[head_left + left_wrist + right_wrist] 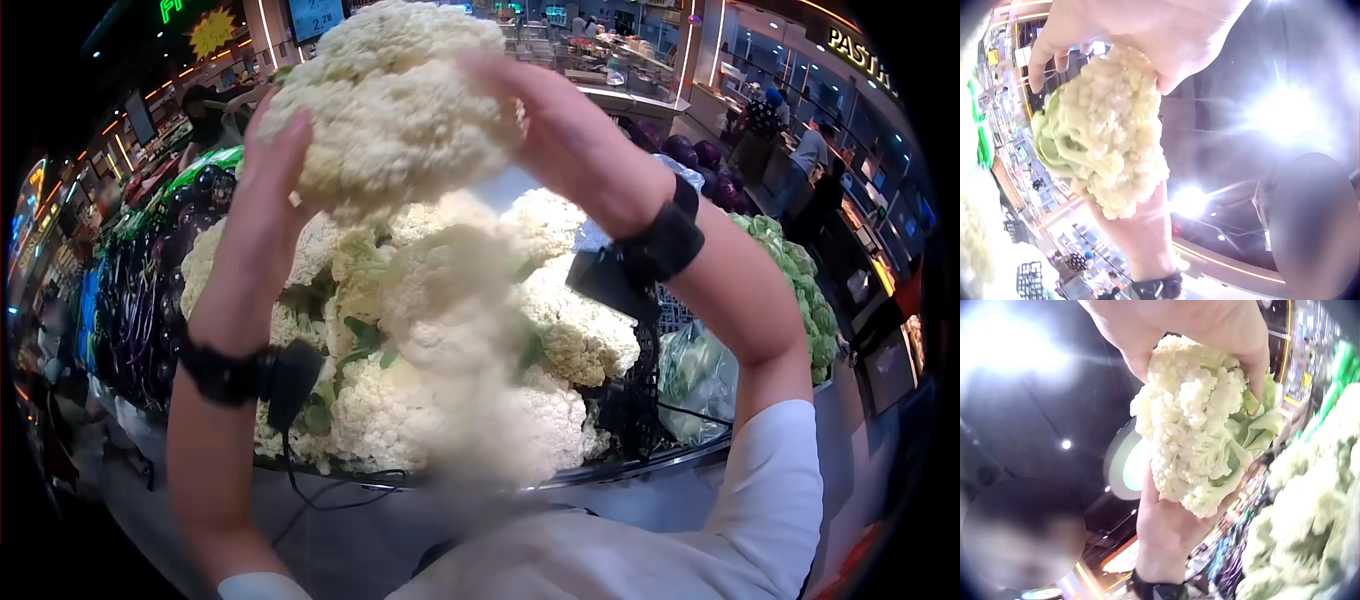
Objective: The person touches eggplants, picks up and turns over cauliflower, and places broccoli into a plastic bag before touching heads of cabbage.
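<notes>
Raised high in front of me, a large cauliflower [390,100] is gripped from both sides. My left hand [275,160] holds its left edge, thumb against the curds. On the opposite side my right hand [555,120] grips the right edge. In the left wrist view the cauliflower [1116,131] shows bumpy cream curds and pale green leaves on its underside, between the left hand [1135,31] and the right. From the right wrist, fingers of the right hand [1210,325] curl round the cauliflower [1188,419] near its leaves. Below it lies a pile of cauliflowers [390,415].
Dark purple eggplants [150,290] fill the left of the stand. Beyond my right forearm are purple cabbages [700,165] and a plastic-wrapped vegetable [695,375]. A cable [340,495] trails from the left wrist camera. Shop counters and people [805,155] stand farther back.
</notes>
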Available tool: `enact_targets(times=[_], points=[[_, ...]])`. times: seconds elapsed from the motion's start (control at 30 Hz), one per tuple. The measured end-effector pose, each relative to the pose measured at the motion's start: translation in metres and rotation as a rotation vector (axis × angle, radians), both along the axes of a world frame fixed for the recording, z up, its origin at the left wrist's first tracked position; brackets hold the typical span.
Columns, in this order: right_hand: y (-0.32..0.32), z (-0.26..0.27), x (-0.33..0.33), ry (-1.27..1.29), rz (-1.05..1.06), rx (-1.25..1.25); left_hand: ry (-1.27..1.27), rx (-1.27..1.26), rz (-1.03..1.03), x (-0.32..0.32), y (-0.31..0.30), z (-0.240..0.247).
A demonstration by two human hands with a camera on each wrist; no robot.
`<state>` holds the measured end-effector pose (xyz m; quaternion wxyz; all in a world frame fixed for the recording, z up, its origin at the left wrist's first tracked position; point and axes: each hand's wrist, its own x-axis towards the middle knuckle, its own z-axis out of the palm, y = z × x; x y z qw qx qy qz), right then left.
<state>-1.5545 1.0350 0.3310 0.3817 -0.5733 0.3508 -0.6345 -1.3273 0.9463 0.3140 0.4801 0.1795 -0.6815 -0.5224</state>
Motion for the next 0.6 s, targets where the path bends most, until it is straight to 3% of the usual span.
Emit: enact_targets(times=[0.03, 0.1, 0.17, 0.3, 0.37, 0.43, 0.47, 0.6], points=[[-0.014, 0.005, -0.027, 0.002, 0.008, -0.021, -0.060, -0.026, 0.068, -0.022, -0.016, 0.006], [-0.031, 0.009, -0.071, 0.022, -0.191, -0.044, -0.144, 0.003, -0.016, -0.063, -0.067, 0.003], [-0.043, 0.006, -0.108, 0.016, -0.286, -0.042, -0.155, 0.043, -0.134, -0.099, -0.078, -0.001], [-0.069, -0.027, -0.172, -0.043, -0.312, -0.002, -0.294, 0.074, -0.129, -0.156, -0.100, -0.024], [-0.077, -0.049, -0.191, 0.011, -0.309, -0.037, -0.416, -0.029, -0.160, -0.175, -0.110, -0.035], [-0.091, -0.073, -0.207, 0.082, -0.335, -0.028, -0.358, -0.035, -0.259, -0.197, -0.146, -0.069], [-0.088, -0.079, -0.206, 0.103, -0.352, -0.026, -0.438, -0.062, -0.168, -0.208, -0.165, -0.086], [-0.114, -0.115, -0.234, 0.287, -0.318, 0.055, -0.534, -0.129, -0.120, -0.219, -0.166, -0.100]])
